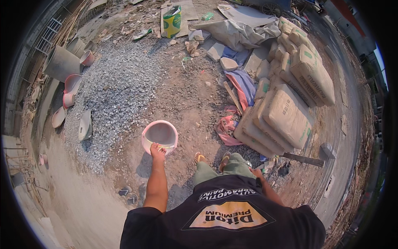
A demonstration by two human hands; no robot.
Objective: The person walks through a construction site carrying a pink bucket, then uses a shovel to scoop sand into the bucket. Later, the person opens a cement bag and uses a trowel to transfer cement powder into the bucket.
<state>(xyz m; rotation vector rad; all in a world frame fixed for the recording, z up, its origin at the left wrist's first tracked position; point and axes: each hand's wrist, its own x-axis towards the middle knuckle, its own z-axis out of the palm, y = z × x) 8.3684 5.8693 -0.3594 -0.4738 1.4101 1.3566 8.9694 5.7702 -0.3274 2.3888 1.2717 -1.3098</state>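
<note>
My left hand (158, 152) is closed round the thin wire handle of a pink-rimmed bucket (175, 137), held out in front of me to the left. The bucket's mouth faces up and its inside looks grey and dusty. At my right side, my right hand (256, 172) hangs beside my leg, close to the stacked cement bags; its fingers are mostly hidden, and I cannot tell if they hold anything. My sandalled feet (200, 157) stand on the bare ground between bucket and bags.
Brown paper cement bags (286, 114) are piled at the right, a plank (304, 159) jutting below them. A grey gravel heap (118, 83) spreads at the left, edged by several buckets and a large grey drum (62, 63). Farther off stands a green-and-yellow container (172, 25).
</note>
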